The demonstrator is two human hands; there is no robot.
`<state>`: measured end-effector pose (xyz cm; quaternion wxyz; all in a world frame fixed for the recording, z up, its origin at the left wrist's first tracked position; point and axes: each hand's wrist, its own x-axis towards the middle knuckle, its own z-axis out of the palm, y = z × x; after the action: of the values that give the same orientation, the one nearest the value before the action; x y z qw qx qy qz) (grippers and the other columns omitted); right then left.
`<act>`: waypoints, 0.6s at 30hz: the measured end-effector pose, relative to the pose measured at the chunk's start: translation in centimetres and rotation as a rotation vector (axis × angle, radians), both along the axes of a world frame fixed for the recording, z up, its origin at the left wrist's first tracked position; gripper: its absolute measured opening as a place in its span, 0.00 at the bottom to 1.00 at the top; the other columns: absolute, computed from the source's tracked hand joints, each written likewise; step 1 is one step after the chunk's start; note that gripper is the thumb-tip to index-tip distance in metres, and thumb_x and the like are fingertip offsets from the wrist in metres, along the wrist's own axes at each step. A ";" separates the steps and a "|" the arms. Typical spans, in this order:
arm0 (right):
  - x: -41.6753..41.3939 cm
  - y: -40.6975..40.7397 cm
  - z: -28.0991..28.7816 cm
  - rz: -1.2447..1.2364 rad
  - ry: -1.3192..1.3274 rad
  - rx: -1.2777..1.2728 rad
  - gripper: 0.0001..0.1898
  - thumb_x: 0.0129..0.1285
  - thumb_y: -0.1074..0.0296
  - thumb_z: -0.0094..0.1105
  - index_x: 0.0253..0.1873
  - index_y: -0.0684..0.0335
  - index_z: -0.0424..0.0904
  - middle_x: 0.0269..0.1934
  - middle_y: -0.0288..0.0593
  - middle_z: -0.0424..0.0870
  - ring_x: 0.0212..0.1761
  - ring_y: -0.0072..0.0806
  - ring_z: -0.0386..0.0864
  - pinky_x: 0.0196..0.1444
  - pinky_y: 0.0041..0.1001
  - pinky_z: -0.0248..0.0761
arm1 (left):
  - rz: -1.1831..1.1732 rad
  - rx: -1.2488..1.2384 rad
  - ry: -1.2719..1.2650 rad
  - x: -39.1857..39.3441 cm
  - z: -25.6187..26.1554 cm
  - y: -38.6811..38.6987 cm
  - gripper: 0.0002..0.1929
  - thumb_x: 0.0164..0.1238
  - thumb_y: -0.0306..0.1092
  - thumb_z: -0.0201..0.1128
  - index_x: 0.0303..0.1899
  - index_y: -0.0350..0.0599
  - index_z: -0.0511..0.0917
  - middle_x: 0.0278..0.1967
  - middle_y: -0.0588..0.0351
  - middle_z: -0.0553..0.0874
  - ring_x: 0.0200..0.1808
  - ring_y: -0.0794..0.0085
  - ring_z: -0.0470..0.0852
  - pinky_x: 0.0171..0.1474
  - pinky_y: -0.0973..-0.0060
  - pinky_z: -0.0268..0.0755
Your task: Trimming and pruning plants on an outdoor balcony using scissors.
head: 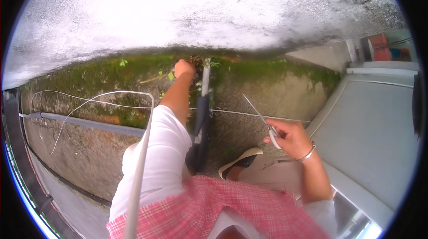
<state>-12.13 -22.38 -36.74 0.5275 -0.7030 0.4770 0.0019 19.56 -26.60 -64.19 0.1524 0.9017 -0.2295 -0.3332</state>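
Note:
My right hand [290,137] grips a pair of scissors [259,114] by the white handles, with the metal blades pointing up and to the left, away from me. A silvery bangle circles that wrist. My left hand [184,67] is stretched forward to the mossy ledge [147,66] at the foot of the wall. Its fingers are curled, and what they hold, if anything, is hidden. Just right of it lies a brown clump of dead plant matter or roots [198,61], against an upright grey pipe [206,76]. Small green weeds [171,76] grow close by.
A rough whitish wall [200,11] rises ahead. Thin white cable [110,92] loops at left and crosses before me. A grey pipe [97,122] runs left; dark wrapped piping [202,115] stands near my legs. A large grey panel [371,115] borders the right.

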 end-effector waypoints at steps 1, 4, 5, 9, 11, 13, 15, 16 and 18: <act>-0.4 0.0 0.0 -0.043 -0.011 0.017 0.22 0.48 0.66 0.67 0.49 0.67 0.75 0.19 0.43 0.74 0.18 0.20 0.69 0.23 0.21 0.64 | -0.122 0.087 -0.105 0.2 1.4 -0.3 0.10 0.56 0.33 0.57 0.38 0.46 0.81 0.42 0.50 0.82 0.45 0.59 0.81 0.45 0.67 0.74; -1.4 -0.3 0.2 -0.081 -0.003 0.047 0.22 0.48 0.67 0.67 0.49 0.67 0.75 0.20 0.42 0.75 0.19 0.18 0.69 0.24 0.20 0.64 | -0.334 0.199 -0.265 0.6 2.2 -0.9 0.10 0.59 0.33 0.53 0.39 0.47 0.81 0.42 0.50 0.82 0.44 0.60 0.81 0.44 0.67 0.75; -1.3 -0.3 0.3 -0.080 -0.013 0.048 0.22 0.48 0.67 0.67 0.49 0.67 0.75 0.20 0.42 0.75 0.19 0.18 0.69 0.24 0.20 0.64 | -0.405 0.225 -0.299 0.8 1.7 -0.7 0.11 0.60 0.33 0.52 0.39 0.46 0.81 0.42 0.50 0.82 0.45 0.59 0.81 0.45 0.66 0.74; -1.3 -0.8 0.2 -0.048 0.006 0.035 0.22 0.48 0.66 0.68 0.49 0.66 0.75 0.20 0.41 0.75 0.19 0.17 0.69 0.24 0.20 0.64 | -0.522 0.137 -0.373 0.5 1.6 0.2 0.12 0.62 0.33 0.49 0.39 0.44 0.80 0.43 0.49 0.81 0.47 0.59 0.80 0.46 0.65 0.73; -1.3 -0.8 0.0 -0.051 0.004 0.051 0.22 0.48 0.66 0.67 0.49 0.66 0.75 0.21 0.40 0.76 0.20 0.17 0.69 0.24 0.20 0.64 | -0.557 0.162 -0.341 0.3 2.4 0.1 0.12 0.61 0.33 0.49 0.40 0.44 0.80 0.44 0.49 0.81 0.47 0.59 0.79 0.47 0.65 0.73; -1.1 -1.0 -0.1 -0.060 -0.040 0.054 0.22 0.49 0.66 0.67 0.49 0.66 0.75 0.21 0.39 0.76 0.20 0.17 0.69 0.24 0.19 0.64 | -0.590 0.186 -0.307 0.1 2.9 0.0 0.12 0.61 0.32 0.50 0.41 0.44 0.80 0.45 0.48 0.80 0.48 0.59 0.79 0.48 0.65 0.72; -1.1 -1.3 0.1 -0.025 -0.024 0.072 0.22 0.51 0.70 0.65 0.52 0.68 0.73 0.24 0.37 0.78 0.24 0.16 0.73 0.27 0.17 0.66 | -0.583 0.231 -0.245 -0.2 2.8 -0.1 0.13 0.58 0.33 0.51 0.42 0.46 0.80 0.43 0.44 0.81 0.47 0.56 0.79 0.47 0.65 0.73; -0.8 -1.3 0.2 0.009 -0.011 0.096 0.22 0.53 0.74 0.62 0.54 0.69 0.71 0.28 0.35 0.80 0.28 0.15 0.76 0.31 0.15 0.68 | -0.581 0.234 -0.249 0.3 2.5 0.0 0.13 0.58 0.33 0.51 0.42 0.46 0.80 0.43 0.44 0.81 0.47 0.56 0.79 0.47 0.65 0.73; -0.5 -1.4 0.3 0.008 -0.003 0.108 0.22 0.53 0.74 0.62 0.54 0.69 0.70 0.29 0.35 0.80 0.29 0.15 0.76 0.31 0.15 0.68 | -0.589 0.227 -0.180 1.4 1.7 -0.2 0.13 0.56 0.35 0.54 0.42 0.46 0.80 0.44 0.45 0.81 0.47 0.57 0.79 0.48 0.65 0.72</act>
<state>-12.61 -23.77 -36.45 0.5653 -0.6755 0.4726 0.0289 20.96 -26.82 -62.48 -0.0727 0.8336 -0.4545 -0.3055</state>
